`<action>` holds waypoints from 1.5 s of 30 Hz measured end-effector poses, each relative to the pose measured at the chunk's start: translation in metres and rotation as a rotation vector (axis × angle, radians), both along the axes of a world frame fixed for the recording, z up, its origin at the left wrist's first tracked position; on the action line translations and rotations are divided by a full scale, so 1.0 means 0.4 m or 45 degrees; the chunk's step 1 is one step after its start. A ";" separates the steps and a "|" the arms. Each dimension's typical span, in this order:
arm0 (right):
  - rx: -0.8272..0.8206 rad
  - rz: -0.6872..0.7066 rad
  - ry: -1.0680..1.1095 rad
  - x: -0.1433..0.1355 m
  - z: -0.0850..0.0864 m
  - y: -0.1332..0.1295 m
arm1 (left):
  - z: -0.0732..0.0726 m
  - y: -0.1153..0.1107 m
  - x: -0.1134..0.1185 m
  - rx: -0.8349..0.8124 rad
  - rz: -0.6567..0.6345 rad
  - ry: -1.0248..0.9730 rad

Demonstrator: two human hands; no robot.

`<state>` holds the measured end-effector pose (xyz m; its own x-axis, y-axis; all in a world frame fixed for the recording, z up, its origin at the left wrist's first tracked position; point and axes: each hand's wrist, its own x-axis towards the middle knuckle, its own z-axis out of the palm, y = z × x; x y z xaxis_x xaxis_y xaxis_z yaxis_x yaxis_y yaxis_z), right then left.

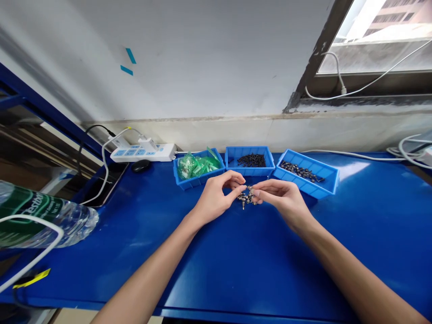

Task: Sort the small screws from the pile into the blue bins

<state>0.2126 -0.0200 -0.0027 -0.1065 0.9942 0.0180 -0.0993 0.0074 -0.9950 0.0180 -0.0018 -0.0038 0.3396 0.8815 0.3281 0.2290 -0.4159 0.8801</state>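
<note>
Several small metal parts lie in a little heap on the blue table, between my two hands. My left hand is at the left of the heap with its thumb and fingers curved together; what they hold, if anything, is too small to name. My right hand touches the heap from the right, its thumb and fingertips pinched on something tiny. Just behind the hands stand a blue bin with black screws, a blue bin with dark metal parts and a blue bin with green plastic bags.
A white power strip with plugs and a dark round object are at the back left. A large water bottle lies at the left edge near a white cable. More cables run along the wall at the right.
</note>
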 end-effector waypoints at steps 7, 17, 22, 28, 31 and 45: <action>0.004 -0.304 -0.053 0.013 0.024 0.009 | -0.013 0.008 -0.027 0.347 -0.011 0.553; 0.028 -1.006 0.188 0.034 0.071 0.019 | -0.037 0.026 -0.052 0.376 -0.075 0.698; -0.024 -0.972 0.217 0.030 0.078 0.016 | -0.019 0.017 -0.052 0.402 -0.140 0.683; 0.063 -0.857 0.169 0.021 0.065 0.009 | -0.010 0.020 -0.064 0.415 -0.176 0.748; 0.091 -0.809 0.124 0.020 0.058 0.008 | -0.014 0.027 -0.068 0.423 -0.188 0.753; 0.178 -0.108 -0.247 0.011 0.029 -0.002 | 0.011 0.008 -0.019 -0.115 -0.066 -0.077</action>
